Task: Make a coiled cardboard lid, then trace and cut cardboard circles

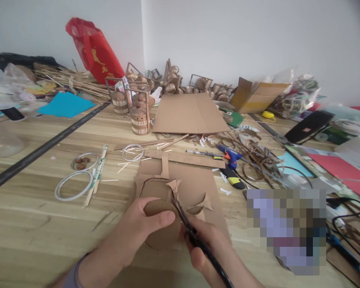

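My left hand (135, 228) grips a round cardboard disc (162, 211), thumb on top and fingers hidden underneath. In my right hand (211, 244) are black-handled scissors (204, 245), their blades pointing away from me at the disc's right edge. Whether the blades are apart is hard to see. Behind the disc, a cardboard sheet (198, 176) lies on the table with a curved line near its left side. Torn-looking cardboard scraps (208, 202) rest on it, just beyond my right hand.
Beyond are a utility knife (232, 179), a blue glue gun (231, 155) and a large cardboard panel (192, 114). Tape rings (74, 186) lie at left. Small slatted baskets (139, 120) stand at the back. Curled cardboard strips (258, 156) and cables crowd the right.
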A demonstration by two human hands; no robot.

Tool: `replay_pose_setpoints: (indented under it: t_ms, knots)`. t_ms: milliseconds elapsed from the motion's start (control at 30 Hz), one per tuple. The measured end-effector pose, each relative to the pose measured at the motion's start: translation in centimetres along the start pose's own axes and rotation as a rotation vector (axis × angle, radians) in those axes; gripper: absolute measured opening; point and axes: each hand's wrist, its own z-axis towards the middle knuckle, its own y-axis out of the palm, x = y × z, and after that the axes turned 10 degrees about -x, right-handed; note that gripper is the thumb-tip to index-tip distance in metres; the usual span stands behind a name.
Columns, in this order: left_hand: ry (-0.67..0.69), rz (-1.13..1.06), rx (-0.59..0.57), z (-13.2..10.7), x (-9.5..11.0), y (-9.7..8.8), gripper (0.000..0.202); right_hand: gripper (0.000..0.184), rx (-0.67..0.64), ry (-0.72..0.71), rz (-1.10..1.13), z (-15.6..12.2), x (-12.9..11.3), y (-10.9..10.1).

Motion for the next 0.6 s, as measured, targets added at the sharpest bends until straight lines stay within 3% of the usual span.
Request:
replay_pose_setpoints:
  t_ms: [167,600]
  knots:
    - [0.009,-0.031,0.038,-0.06,-0.37,0.26,0.04,0.085,-0.044,0.05,-0.003,-0.04,-0.21,0.02]
    - [-0.016,0.124,0.052,-0.1,-0.59,0.41,0.038,0.085,-0.077,0.081,-0.01,-0.18,0.08,-0.32]
